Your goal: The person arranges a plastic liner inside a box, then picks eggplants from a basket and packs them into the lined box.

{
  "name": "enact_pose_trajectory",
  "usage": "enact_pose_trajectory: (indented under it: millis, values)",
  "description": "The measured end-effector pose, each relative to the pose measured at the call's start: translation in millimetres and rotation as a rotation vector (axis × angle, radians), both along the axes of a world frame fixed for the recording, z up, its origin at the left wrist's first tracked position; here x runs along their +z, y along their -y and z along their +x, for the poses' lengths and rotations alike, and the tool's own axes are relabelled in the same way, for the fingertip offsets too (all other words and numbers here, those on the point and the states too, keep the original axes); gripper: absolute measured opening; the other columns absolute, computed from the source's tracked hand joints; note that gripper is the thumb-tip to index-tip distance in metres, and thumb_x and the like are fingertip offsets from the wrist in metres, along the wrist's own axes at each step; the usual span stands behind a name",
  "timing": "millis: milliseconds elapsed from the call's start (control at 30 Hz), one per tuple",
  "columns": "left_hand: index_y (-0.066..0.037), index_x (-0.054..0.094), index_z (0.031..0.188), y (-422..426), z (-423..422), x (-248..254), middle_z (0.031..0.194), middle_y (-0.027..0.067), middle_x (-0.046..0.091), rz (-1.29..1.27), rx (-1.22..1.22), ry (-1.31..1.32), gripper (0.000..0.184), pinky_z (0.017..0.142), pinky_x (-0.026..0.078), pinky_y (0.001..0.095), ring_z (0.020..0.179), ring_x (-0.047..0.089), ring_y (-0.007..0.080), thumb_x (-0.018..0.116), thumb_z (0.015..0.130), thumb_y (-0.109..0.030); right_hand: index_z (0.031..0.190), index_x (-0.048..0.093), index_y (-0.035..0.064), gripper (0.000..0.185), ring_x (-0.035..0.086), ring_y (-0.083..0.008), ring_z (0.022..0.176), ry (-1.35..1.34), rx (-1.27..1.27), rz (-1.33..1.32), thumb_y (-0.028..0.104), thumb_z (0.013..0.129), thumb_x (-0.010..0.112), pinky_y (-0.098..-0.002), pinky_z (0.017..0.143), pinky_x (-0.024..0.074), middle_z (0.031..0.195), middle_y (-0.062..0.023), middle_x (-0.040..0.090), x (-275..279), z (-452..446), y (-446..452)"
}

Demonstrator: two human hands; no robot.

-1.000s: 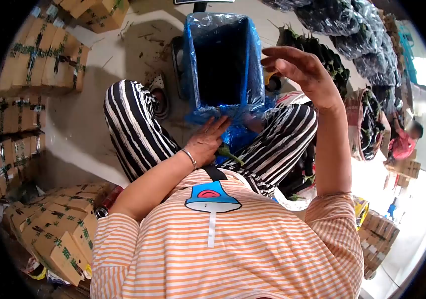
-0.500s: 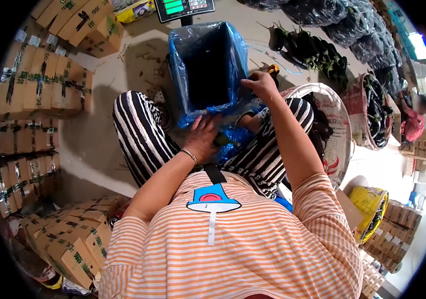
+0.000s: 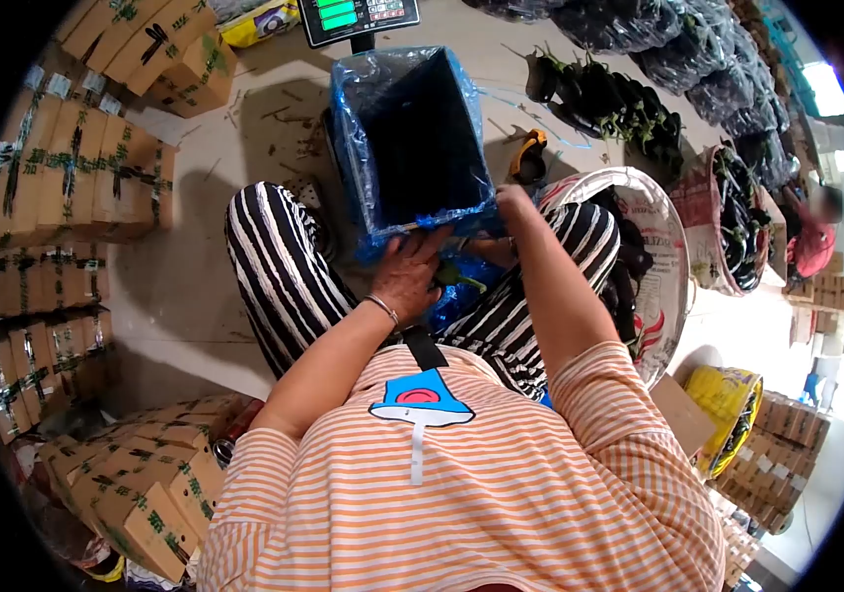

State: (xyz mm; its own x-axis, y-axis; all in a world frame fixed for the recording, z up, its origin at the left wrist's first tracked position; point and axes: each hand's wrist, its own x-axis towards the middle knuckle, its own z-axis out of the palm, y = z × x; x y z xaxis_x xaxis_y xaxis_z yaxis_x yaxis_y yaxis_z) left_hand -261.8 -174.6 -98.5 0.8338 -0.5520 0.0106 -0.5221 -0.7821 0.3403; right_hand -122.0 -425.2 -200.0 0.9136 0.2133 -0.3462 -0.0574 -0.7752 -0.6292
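A blue plastic bag (image 3: pixel 355 183) lines an upright open box with a dark inside, in front of my lap. My left hand (image 3: pixel 408 276) lies at the near rim with its fingers spread over the plastic. Beside its palm, a green stem (image 3: pixel 466 281) sticks out above crumpled blue plastic; what it belongs to is mostly hidden. My right hand (image 3: pixel 513 204) is closed at the near right corner, pinching the edge of the bag, its fingertips partly hidden.
Behind the box stands a lit scale display (image 3: pixel 361 20). Cartons (image 3: pixel 96 173) are stacked at left. An orange-black tool (image 3: pixel 528 158) and eggplants (image 3: pixel 604 99) lie on the floor at right, near a white basket (image 3: pixel 673 247). A person in red (image 3: pixel 814 242) is at far right.
My right hand has come down from the air to the bag's right side, then nearer to me along its edge. My left hand stays at the near rim. The view has shifted.
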Motion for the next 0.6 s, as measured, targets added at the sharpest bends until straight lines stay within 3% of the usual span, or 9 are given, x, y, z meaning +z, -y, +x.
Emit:
enact_pose_trajectory:
  millis: [67,167,200,267,333,433,567,600]
  values:
    - [-0.005,0.064,0.103,2.1,1.8,-1.7,0.148,0.0021,0.023,-0.056,-0.017,0.027,0.047,0.103,0.026,0.0445,0.124,0.035,0.0261,0.073,0.068,-0.035,0.092,0.068,0.0029,0.022,0.061,-0.0173,0.073,-0.017,-0.073,0.205,0.007,0.070,0.069,-0.0300,0.070,0.0506,0.083,-0.0070,0.066,-49.6,-9.9,13.8]
    - [-0.006,0.063,0.106,3.8,5.6,-8.0,0.147,0.0017,0.022,-0.068,-0.002,0.029,0.049,0.104,0.025,0.0444,0.124,0.036,0.0266,0.073,0.068,-0.035,0.092,0.065,0.0007,0.021,0.060,-0.0190,0.071,-0.079,-0.232,0.202,0.006,0.072,0.068,-0.0310,0.063,0.0505,0.080,-0.0093,0.063,-57.0,-25.2,14.7]
    - [-0.006,0.063,0.107,3.2,2.4,-11.7,0.147,0.0016,0.022,-0.063,0.005,0.019,0.050,0.104,0.025,0.0442,0.124,0.036,0.0268,0.073,0.068,-0.035,0.093,0.064,-0.0001,0.022,0.060,-0.0197,0.071,-0.364,-0.477,0.221,0.005,0.072,0.068,-0.0314,0.061,0.0502,0.080,-0.0099,0.063,-10.7,-28.4,-8.3]
    - [-0.006,0.061,0.109,4.5,1.8,-18.3,0.148,0.0015,0.022,-0.094,-0.003,0.030,0.051,0.105,0.024,0.0442,0.123,0.036,0.0270,0.074,0.068,-0.034,0.093,0.062,-0.0009,0.021,0.061,-0.0206,0.071,-0.577,-0.701,0.192,0.004,0.073,0.066,-0.0325,0.058,0.0498,0.080,-0.0110,0.063,23.8,-34.3,-19.1]
    - [-0.005,0.059,0.113,4.0,4.8,-13.1,0.147,0.0029,0.026,-0.092,-0.015,-0.027,0.055,0.106,0.024,0.0443,0.123,0.037,0.0282,0.073,0.068,-0.032,0.093,0.061,-0.0009,0.019,0.061,-0.0211,0.070,-0.432,-0.640,0.100,0.004,0.075,0.064,-0.0340,0.055,0.0495,0.082,-0.0120,0.063,27.6,-36.3,-17.7]
    - [-0.004,0.057,0.115,0.6,4.7,-14.4,0.145,0.0052,0.029,-0.085,-0.023,-0.029,0.056,0.106,0.024,0.0450,0.123,0.038,0.0295,0.073,0.069,-0.031,0.105,0.062,0.0024,0.035,0.063,-0.0305,0.088,-0.388,-0.302,-0.170,0.015,0.074,0.068,-0.0346,0.072,0.0498,0.106,-0.0160,0.064,21.1,-31.2,-11.6]
    - [-0.002,0.055,0.118,5.7,3.8,-19.5,0.142,0.0101,0.033,-0.144,0.025,-0.050,0.059,0.105,0.028,0.0445,0.122,0.039,0.0317,0.075,0.067,-0.025,0.095,0.064,-0.0019,0.031,0.061,-0.0249,0.076,-0.371,-0.477,0.519,0.013,0.069,0.073,-0.0352,0.067,0.0487,0.088,-0.0087,0.067,53.1,-60.4,-34.2]
    - [-0.002,0.053,0.120,5.6,4.7,-18.8,0.141,0.0111,0.033,-0.136,0.039,-0.080,0.061,0.105,0.029,0.0440,0.122,0.039,0.0323,0.075,0.067,-0.023,0.091,0.066,0.0020,0.033,0.063,-0.0260,0.076,-0.311,-0.518,0.586,0.021,0.066,0.076,-0.0360,0.068,0.0495,0.087,-0.0089,0.068,28.1,-59.4,-28.4]
